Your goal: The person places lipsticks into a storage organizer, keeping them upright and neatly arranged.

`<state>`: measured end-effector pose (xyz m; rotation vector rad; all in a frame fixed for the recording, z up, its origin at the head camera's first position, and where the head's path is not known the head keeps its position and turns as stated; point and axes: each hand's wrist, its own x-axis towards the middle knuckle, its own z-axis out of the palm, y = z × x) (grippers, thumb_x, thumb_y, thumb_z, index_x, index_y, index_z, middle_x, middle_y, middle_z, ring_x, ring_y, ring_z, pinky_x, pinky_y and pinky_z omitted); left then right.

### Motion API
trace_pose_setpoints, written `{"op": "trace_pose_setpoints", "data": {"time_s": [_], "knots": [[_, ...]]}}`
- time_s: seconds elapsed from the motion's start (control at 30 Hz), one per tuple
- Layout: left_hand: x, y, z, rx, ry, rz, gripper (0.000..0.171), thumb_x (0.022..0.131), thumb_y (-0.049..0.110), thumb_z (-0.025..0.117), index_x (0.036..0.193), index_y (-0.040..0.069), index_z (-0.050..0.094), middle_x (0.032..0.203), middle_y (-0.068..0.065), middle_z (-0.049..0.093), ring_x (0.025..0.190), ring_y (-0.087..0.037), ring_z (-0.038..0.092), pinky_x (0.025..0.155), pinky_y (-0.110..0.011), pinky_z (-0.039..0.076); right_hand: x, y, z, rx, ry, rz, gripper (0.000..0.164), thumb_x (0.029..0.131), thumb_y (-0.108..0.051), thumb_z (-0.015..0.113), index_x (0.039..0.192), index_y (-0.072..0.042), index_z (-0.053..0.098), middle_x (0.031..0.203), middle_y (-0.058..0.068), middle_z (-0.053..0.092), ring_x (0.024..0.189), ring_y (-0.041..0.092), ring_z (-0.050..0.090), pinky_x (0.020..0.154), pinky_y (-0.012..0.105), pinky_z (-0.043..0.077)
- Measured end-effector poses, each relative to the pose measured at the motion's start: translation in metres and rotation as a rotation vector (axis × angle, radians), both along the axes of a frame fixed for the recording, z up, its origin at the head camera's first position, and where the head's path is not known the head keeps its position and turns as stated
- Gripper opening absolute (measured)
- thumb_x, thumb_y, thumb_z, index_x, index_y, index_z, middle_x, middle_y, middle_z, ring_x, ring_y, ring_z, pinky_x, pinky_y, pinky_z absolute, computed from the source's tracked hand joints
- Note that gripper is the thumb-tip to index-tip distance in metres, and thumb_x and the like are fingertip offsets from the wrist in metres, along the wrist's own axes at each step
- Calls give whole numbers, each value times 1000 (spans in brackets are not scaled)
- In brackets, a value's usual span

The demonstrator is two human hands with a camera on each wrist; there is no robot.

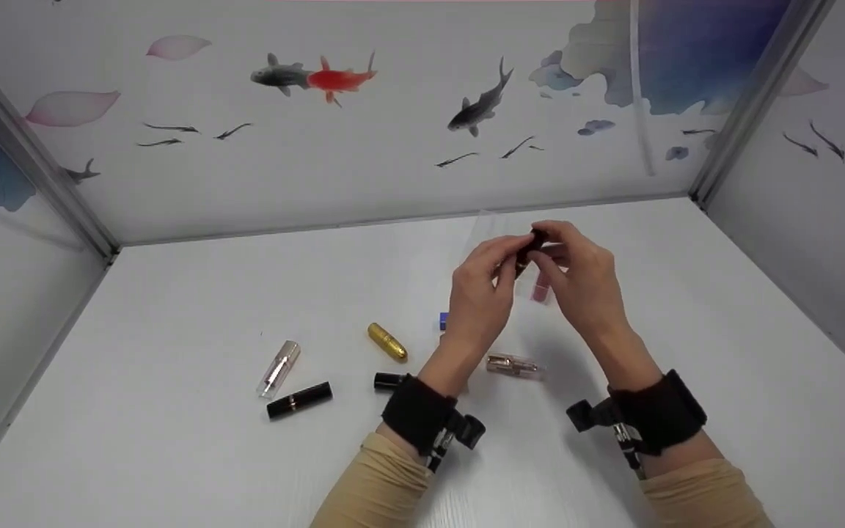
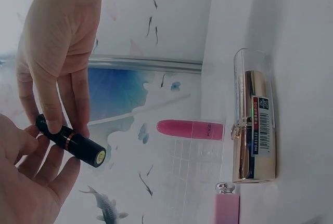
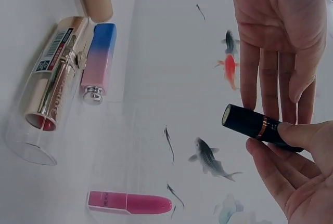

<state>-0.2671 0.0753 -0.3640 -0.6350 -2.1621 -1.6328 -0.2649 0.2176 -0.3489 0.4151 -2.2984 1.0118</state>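
Left hand (image 1: 483, 286) and right hand (image 1: 590, 279), right of frame centre: fingers pinch a black lipstick tube (image 2: 79, 145) below the tabletop's (image 1: 745, 323) far edge; tabletop spreads rightward to the side edge.

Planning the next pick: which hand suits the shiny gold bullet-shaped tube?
Probably the left hand: it's nearer the gold tube than the right hand. Both hold the black copper-banded cylinder, so the left should let go first.
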Motion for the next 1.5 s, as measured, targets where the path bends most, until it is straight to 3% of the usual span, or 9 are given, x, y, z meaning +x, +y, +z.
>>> {"op": "trace_pose_setpoints", "data": {"time_s": [0.23, 0.43, 0.63, 0.93, 1.23, 1.5], "knots": [[-7, 4, -6, -210, 40, 54, 45, 99, -4, 49, 139, 13, 59, 133, -6, 65, 121, -15, 64, 98, -20, 53, -11, 7, -7, 42, 49, -50, 27, 91, -1, 69, 118, 0, 67, 112, 17, 71, 94, 29, 73, 87, 40, 59], [-11, 7, -12, -382, -6, 5, 57, 97, -8, 48, 149, 14, 47, 142, -9, 57, 130, -18, 58, 108, -25, 48, -20, 13, -19, 94, 73, -75, 24, 88, 3, 70, 112, 1, 69, 111, 16, 68, 94, 28, 72, 85, 37, 60], [-13, 6, -15, -487, -69, -45, 63, 96, -9, 47, 154, 12, 38, 151, -8, 50, 135, -21, 54, 113, -30, 44, -28, 16, -28, 167, 96, -94, 23, 89, 3, 70, 112, 2, 71, 110, 16, 71, 96, 30, 72, 86, 39, 59], [-23, 4, -26, -544, -48, -164, 70, 93, -13, 43, 158, 6, 27, 160, -10, 38, 148, -21, 37, 121, -30, 32, -36, 21, -37, 173, 105, -101, 20, 89, 3, 69, 109, 2, 71, 108, 15, 71, 94, 29, 72, 84, 40, 59], [-28, 6, -30, -591, -110, -146, 75, 92, -11, 49, 159, 12, 25, 161, -5, 37, 147, -18, 40, 121, -27, 33, -39, 23, -42, 198, 33, -96, 22, 90, 2, 69, 111, 0, 69, 110, 16, 71, 99, 30, 72, 89, 42, 58], [-29, 8, -33, -620, -163, -162, 75, 93, -6, 52, 160, 12, 23, 163, -5, 35, 150, -19, 34, 123, -29, 28, -45, 27, -48, 197, -16, -84, 23, 89, 4, 68, 112, 1, 70, 108, 17, 73, 103, 32, 71, 93, 44, 56]]}}
